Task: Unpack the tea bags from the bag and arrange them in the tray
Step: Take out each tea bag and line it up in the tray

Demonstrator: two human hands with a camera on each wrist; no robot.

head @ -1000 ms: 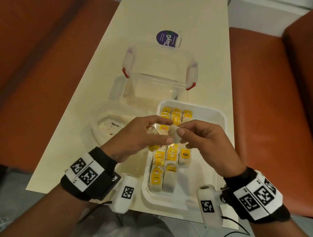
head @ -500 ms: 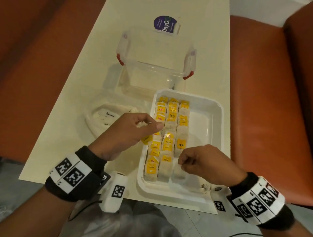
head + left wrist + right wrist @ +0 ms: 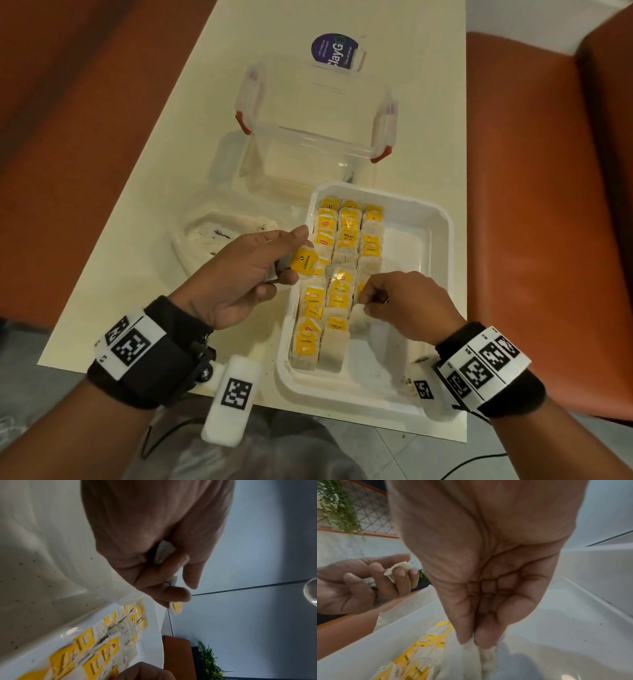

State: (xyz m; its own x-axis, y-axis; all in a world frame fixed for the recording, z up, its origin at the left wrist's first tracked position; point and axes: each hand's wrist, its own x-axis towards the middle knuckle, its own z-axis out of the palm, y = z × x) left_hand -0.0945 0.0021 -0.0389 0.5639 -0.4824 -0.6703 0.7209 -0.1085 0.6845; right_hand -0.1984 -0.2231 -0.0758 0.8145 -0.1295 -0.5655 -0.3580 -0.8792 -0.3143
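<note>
Fingers (image 3: 467, 632) of the right hand (image 3: 407, 301) are pressed together at their tips, pinching the top of a tea bag (image 3: 471, 654) that stands low in the tray (image 3: 435, 246), at the near end of the right-hand row. The left hand (image 3: 239, 277) hovers just beside the tray's left rim; its fingers (image 3: 291, 236) curl round a small bunch of tea bags (image 3: 397, 569), and a yellow tag (image 3: 303, 262) sticks out from the grip over the rim.

The white tray already carries three rows of tea bags (image 3: 342, 267) with yellow tags, packed against its left wall from the far end to near the front. Its right half is bare white plastic dotted with dark tea crumbs, and a strip at the near end is bare too. The tray's near rim lies close to the front edge of the desk (image 3: 178, 178), and its right rim close to the desk's right edge.

Left of the tray, touching or nearly touching it, lies a crumpled clear plastic bag (image 3: 212, 236) with dark specks inside. Beyond the tray stands a clear lidless container (image 3: 315, 137) with red-tipped clasps, and farther back a small item with a purple label (image 3: 334, 51). The pale desk is narrow, flanked on both sides by orange-brown upholstered seats (image 3: 534, 205). The wrist views show a grey floor, a green plant (image 3: 209, 660) and a lattice screen (image 3: 371, 513) with foliage.
</note>
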